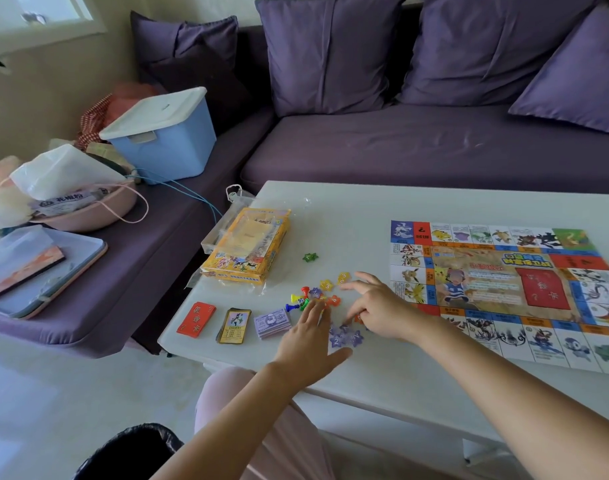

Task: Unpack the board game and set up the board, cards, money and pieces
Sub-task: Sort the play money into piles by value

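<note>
- The left hand (306, 337) reaches flat over the table (348, 216) with fingers straight and together, holding nothing. Its fingertips lie at the pawns (300, 299), a small cluster of red, yellow, blue and green pieces.
- The right hand (375, 308) sits just right of it, index finger stretched toward the yellow stars (334, 281). Its lower fingers curl down by an orange piece, and I cannot tell whether they pinch it.
- The purple stars (346, 336) lie between the two hands, close under the right one. They are clear plastic marked with the number 2.
- An orange star (334, 300) marked 4 lies near both sets of fingertips, and a green star (310, 257) lies alone farther up the table.
- Left of the left hand, three neat piles stand in a row: pale purple money (272, 323), picture cards (234, 325) with yellow borders, and red cards (196, 319).
- The yellow box (247, 247) lies flat beyond the piles, near the table's left edge.
- The board (503, 289) lies unfolded to the right of the right hand, ringed with colourful creature squares around a red centre panel.
</note>
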Motion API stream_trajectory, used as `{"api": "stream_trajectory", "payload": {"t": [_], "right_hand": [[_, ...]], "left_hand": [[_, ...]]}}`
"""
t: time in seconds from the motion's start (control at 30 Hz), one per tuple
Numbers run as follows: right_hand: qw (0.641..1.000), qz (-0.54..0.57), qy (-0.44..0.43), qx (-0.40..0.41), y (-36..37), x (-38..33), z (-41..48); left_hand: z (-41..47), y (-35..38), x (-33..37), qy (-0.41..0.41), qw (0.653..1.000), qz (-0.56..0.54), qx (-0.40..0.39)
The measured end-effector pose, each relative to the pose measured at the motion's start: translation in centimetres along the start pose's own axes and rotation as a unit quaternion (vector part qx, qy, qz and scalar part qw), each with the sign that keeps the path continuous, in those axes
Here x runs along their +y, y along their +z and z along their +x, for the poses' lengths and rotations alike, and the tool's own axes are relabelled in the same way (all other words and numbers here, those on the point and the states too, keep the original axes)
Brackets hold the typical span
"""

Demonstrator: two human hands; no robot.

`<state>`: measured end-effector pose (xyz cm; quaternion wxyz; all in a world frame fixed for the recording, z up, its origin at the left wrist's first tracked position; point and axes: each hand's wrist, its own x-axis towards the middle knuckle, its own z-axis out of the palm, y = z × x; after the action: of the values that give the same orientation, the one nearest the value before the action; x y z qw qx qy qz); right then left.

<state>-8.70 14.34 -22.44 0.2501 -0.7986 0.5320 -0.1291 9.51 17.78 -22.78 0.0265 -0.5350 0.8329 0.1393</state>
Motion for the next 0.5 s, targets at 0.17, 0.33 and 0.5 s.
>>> {"api": "stream_trajectory", "payload": {"t": [0.17, 0.33, 0.5], "right_hand": [[0.998, -0.033, 0.011, 0.061, -1.0, -0.2, 1.5], [0.998, -0.028, 0.018, 0.052, -1.3, -1.3, 4.9], [1.0, 0.006, 0.024, 0.0, -0.2, -2.4, 7.3]], "left_hand": [[-0.6, 1.2, 0.8, -0.024, 0.999, -0.034, 0.014], [-1.3, 1.7, 0.4, -0.024, 0.996, -0.076, 0.039], [-1.5, 2.2, 0.2, -0.033, 0.981, -0.172, 0.086]]}}
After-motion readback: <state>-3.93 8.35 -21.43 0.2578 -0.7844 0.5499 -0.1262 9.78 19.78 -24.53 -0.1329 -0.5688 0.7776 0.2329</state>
